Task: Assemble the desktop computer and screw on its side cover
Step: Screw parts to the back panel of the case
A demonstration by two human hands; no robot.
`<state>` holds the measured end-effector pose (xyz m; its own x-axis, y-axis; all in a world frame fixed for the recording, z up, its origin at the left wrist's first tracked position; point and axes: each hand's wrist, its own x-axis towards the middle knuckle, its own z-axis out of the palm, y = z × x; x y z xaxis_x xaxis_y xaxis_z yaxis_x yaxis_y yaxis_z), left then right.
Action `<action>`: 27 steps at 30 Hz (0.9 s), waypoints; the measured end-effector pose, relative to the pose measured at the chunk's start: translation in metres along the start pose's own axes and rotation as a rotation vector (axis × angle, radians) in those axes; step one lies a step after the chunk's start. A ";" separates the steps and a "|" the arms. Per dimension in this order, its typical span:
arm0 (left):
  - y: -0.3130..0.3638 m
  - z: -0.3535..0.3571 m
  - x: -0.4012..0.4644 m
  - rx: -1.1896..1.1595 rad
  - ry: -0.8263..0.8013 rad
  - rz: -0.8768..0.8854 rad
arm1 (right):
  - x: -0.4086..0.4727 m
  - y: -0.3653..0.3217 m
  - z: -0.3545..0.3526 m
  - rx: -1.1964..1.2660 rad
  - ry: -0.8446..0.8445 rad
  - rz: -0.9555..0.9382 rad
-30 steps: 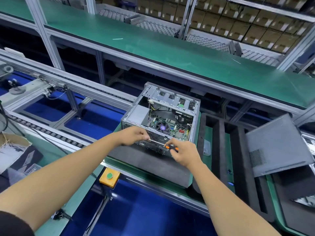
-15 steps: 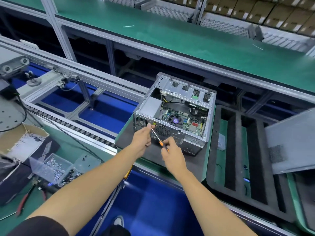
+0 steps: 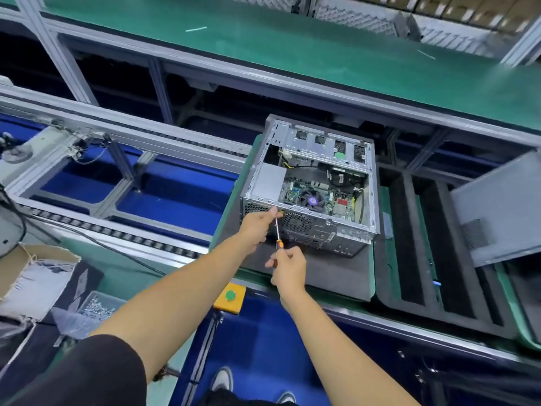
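At far left, on the green bench: a torn cardboard box (image 3: pixel 32 276), and just right of it a clear bag of screws (image 3: pixel 96 307). Beyond them the roller conveyor rail (image 3: pixel 117 232) runs across, blue floor under the frame.

Centre, near edge of the line: yellow button box (image 3: pixel 229 297) with a green button, mounted just under the black foam pad (image 3: pixel 330 276).

Left hand (image 3: pixel 257 227) is at the rear panel's upper left corner of the computer case (image 3: pixel 313 186). Thumb and fingers are pinched together around the screwdriver (image 3: pixel 277 235) shaft near its tip; whether a screw is under the fingertips can't be made out. Right hand (image 3: pixel 288 269) sits lower and nearer to the camera, fingers curled round the orange-and-black handle. Shaft runs up from the right hand to the left, tip at the case's rear edge.

Case lies on its side on the foam pad, open side up, cover off. Motherboard, CPU fan (image 3: pixel 310 200) and cables are visible inside, drive bays at the far end.

Right of the case: a black slotted foam tray (image 3: pixel 409 244). Further right, the grey side cover (image 3: pixel 497 212) lies tilted, vent grille facing up, well apart from the case.
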<state>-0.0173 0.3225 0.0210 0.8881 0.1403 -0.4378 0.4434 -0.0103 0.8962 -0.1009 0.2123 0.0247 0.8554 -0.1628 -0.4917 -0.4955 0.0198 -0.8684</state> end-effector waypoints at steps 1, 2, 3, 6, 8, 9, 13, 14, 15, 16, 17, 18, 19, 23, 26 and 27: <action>-0.001 -0.001 0.001 0.027 0.000 0.022 | 0.000 0.001 0.003 0.012 0.014 0.005; -0.001 -0.002 0.003 0.068 0.010 0.052 | -0.001 0.002 0.006 0.025 0.027 0.011; -0.001 -0.004 0.004 0.115 0.024 0.085 | -0.001 0.002 0.009 0.035 0.040 0.019; -0.002 -0.008 0.007 0.166 0.035 0.145 | -0.002 0.004 0.016 0.053 0.074 0.030; -0.002 -0.010 0.009 0.165 0.029 0.161 | -0.003 0.003 0.020 0.069 0.090 0.034; -0.003 -0.010 0.009 0.164 0.030 0.165 | -0.003 0.003 0.021 0.079 0.094 0.037; -0.005 -0.009 0.011 0.139 0.066 0.166 | -0.004 0.003 0.027 0.102 0.095 0.048; -0.005 -0.008 0.012 0.140 0.066 0.166 | -0.004 0.003 0.028 0.100 0.099 0.051; -0.006 -0.009 0.014 0.148 0.066 0.169 | -0.004 0.004 0.028 0.100 0.103 0.054; -0.007 -0.010 0.014 0.155 0.064 0.174 | -0.004 0.004 0.028 0.102 0.105 0.058; -0.007 -0.011 0.014 0.156 0.059 0.177 | -0.005 0.004 0.028 0.104 0.105 0.061; -0.006 -0.011 0.014 0.153 0.055 0.176 | -0.005 0.003 0.028 0.106 0.104 0.061; -0.005 -0.012 0.013 0.149 0.053 0.168 | -0.005 0.003 0.028 0.105 0.100 0.060; -0.003 -0.007 0.012 0.082 0.068 0.048 | -0.006 -0.001 0.029 0.119 0.056 0.075; -0.002 -0.004 0.009 -0.003 0.046 -0.006 | -0.007 -0.002 0.031 0.183 0.076 0.125; -0.001 -0.004 0.008 -0.030 0.026 -0.008 | -0.007 -0.002 0.033 0.207 0.085 0.136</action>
<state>-0.0108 0.3279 0.0170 0.8808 0.1662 -0.4434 0.4464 0.0206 0.8946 -0.1011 0.2462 0.0275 0.7627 -0.2273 -0.6056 -0.5562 0.2475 -0.7934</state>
